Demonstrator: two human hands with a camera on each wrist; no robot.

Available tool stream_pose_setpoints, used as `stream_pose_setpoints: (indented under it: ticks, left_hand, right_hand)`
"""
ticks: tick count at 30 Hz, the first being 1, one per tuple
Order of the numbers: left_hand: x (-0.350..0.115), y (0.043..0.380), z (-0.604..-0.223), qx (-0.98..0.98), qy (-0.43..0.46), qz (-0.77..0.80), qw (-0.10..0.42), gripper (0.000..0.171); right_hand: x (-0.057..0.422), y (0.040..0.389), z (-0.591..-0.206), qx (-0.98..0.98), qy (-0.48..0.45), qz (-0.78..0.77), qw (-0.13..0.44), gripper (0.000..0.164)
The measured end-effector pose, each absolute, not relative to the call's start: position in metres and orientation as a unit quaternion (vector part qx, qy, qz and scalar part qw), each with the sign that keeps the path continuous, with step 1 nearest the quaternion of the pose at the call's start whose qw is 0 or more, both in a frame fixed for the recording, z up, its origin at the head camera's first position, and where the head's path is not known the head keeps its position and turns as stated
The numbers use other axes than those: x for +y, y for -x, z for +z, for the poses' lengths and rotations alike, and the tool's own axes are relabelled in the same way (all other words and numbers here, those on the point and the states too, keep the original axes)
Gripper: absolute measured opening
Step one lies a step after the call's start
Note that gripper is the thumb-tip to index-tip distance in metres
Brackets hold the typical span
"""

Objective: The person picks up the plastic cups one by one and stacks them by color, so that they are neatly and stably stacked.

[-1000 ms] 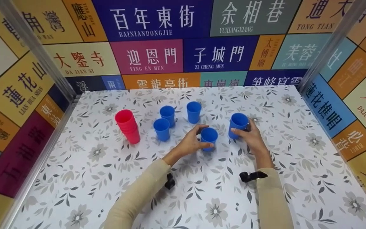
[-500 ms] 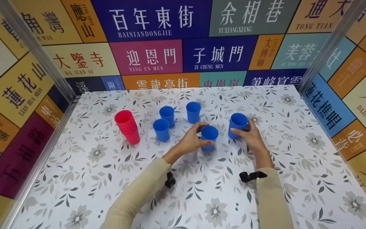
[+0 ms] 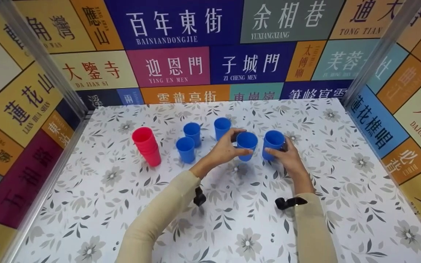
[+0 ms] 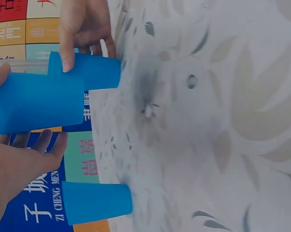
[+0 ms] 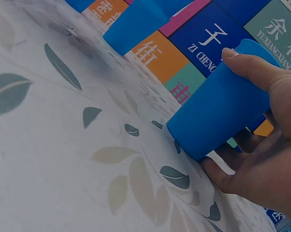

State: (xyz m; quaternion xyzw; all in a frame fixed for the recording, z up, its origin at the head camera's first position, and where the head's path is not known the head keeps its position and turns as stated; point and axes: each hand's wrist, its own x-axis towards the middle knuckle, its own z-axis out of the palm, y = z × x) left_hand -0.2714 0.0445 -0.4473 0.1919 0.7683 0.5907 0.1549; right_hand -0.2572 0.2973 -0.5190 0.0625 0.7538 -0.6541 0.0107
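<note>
Lifted cup (image 3: 247, 143): blue, smooth, plastic-looking tumbler, round-mouthed and tapering to a narrower base; held upright above the table, just beside the standing cup
Left hand's grip (image 3: 223, 149): grasping the lifted cup, thumb on its near side, fingers round the far side
Standing cup (image 3: 273, 142): blue tumbler of the same tapered shape, upright, its base down at the table
Right hand's grip (image 3: 291, 157): grasping the standing cup, thumb across its near wall, fingers behind
Rear cup (image 3: 222, 128): blue, upright, partly hidden by the left hand
Blue pair (image 3: 186, 150): two upright tumblers, one before the other; whether they touch cannot be told
Red stack (image 3: 148, 148): nested cups, rims making ridges down a tapering column, to the left of the blue pair
Sleeves (image 3: 314, 226): plain beige cloth, lightly creased
Wrist devices (image 3: 198, 197): small, black, one at each wrist
Table (image 3: 68, 204): white surface printed with grey flowers and leaves
Wall panels (image 3: 177, 22): flat coloured rectangles bearing Chinese characters and Latin lettering
</note>
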Motion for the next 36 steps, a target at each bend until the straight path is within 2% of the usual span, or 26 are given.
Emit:
stream_pose_setpoints:
  ticks: [10, 20, 36]
  left_hand:
    - [0.060, 0.276, -0.420, 0.767, -0.208, 0.586, 0.160, 0.071]
    - [0.078, 0.285, -0.399, 0.760, -0.215, 0.597, 0.142, 0.074]
    - [0.113, 0.299, -0.398, 0.739, -0.196, 0.631, 0.132, 0.071]
  right_hand:
    - [0.296, 0.256, -0.516, 0.750, -0.059, -0.659, 0.021, 0.092]
    - [0.298, 0.256, -0.517, 0.761, -0.067, -0.645, 0.029, 0.086]
    - [0.300, 0.255, -0.518, 0.764, -0.072, -0.640, 0.038, 0.097]
